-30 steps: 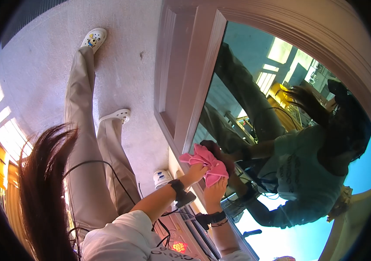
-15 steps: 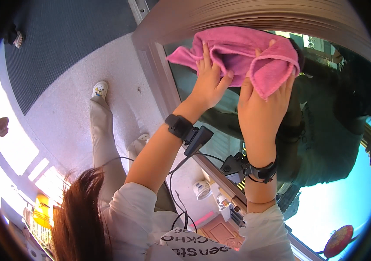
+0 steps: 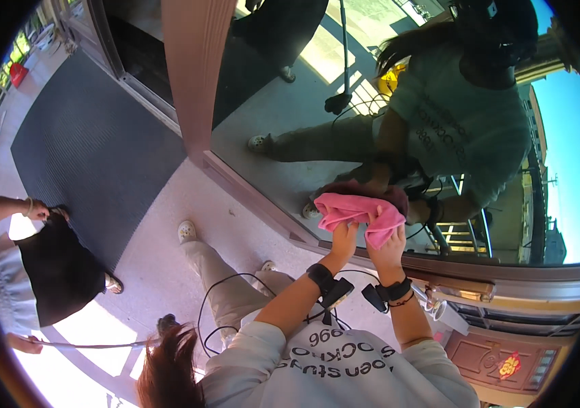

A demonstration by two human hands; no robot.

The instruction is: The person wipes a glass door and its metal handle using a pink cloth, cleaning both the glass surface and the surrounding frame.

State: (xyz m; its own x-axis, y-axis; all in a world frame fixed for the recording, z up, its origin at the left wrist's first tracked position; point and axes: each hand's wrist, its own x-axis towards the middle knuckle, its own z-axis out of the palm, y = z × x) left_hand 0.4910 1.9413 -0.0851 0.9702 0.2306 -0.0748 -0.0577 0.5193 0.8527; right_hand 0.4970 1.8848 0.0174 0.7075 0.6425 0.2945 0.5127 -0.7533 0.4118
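Observation:
A pink cloth [image 3: 361,209] is bunched against a dark glass pane [image 3: 290,146], close to the pane's lower edge. My left hand [image 3: 344,239] grips the cloth's left part from below, its fingers partly covered by the folds. Right beside it, my right hand [image 3: 386,253] is closed on the cloth's right part, most of its fingertips hidden under the fabric. Both forearms reach forward, with black straps and small devices on the wrists. The glass mirrors the cloth and my arms.
A brown frame [image 3: 201,81] borders the glass. A dark ribbed mat [image 3: 93,149] covers the floor to the left. There, another person in a black skirt [image 3: 59,272] holds a long stick [image 3: 93,345]. Black cables hang near my legs. A brown panelled door [image 3: 487,360] appears lower right.
My hands and the cloth have moved down the glass, closer to the pane's lower edge and my body. The view has shifted, and more of the other person on the left shows.

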